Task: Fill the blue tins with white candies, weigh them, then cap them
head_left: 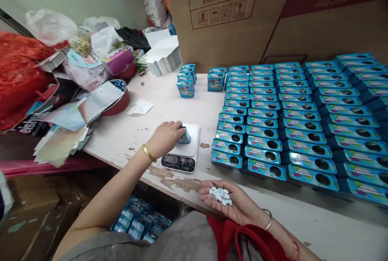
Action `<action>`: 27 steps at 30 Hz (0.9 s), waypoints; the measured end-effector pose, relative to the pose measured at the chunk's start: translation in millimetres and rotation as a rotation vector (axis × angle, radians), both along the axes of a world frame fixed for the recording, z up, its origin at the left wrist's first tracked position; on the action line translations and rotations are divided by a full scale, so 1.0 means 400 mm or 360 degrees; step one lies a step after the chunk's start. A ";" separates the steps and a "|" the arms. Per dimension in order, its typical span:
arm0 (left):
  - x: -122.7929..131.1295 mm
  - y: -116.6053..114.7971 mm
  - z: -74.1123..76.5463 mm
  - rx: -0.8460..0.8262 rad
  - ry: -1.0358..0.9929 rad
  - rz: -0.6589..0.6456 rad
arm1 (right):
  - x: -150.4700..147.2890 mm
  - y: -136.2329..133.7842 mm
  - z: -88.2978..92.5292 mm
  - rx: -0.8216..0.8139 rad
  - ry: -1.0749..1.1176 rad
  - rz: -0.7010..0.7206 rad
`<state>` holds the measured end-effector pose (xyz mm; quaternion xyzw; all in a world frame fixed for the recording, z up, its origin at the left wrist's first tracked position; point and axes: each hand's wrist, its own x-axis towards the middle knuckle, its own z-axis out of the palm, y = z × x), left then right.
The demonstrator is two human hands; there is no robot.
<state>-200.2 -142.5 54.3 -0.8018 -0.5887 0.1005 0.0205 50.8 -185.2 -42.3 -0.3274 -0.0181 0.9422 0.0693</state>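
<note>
My left hand [166,137], with a gold bangle at the wrist, has its fingers closed around a small blue candy box [185,136]. The box rests on the white plate of a small digital scale [194,141]; my fingers hide much of it. Palm up near the table's front edge, my right hand [233,206] is cupped under several small white candies [221,196]. Rows of blue candy boxes [263,134] with dark round openings on top stand to the right of the scale. A short row of similar boxes [185,89] stands beyond it.
Tall cardboard cartons [224,42] back the table. At the left are a red tub [121,101], loose papers [66,115], plastic bags and a red bag [21,79]. A torn paper scrap [140,107] lies on the worn tabletop [163,107]. More blue boxes [139,218] sit below the edge.
</note>
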 end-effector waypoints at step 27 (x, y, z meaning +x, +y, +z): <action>0.254 -0.235 -0.186 0.0080 -0.0811 -0.0036 | -0.046 -0.011 -0.003 -0.0197 -0.0071 -0.0626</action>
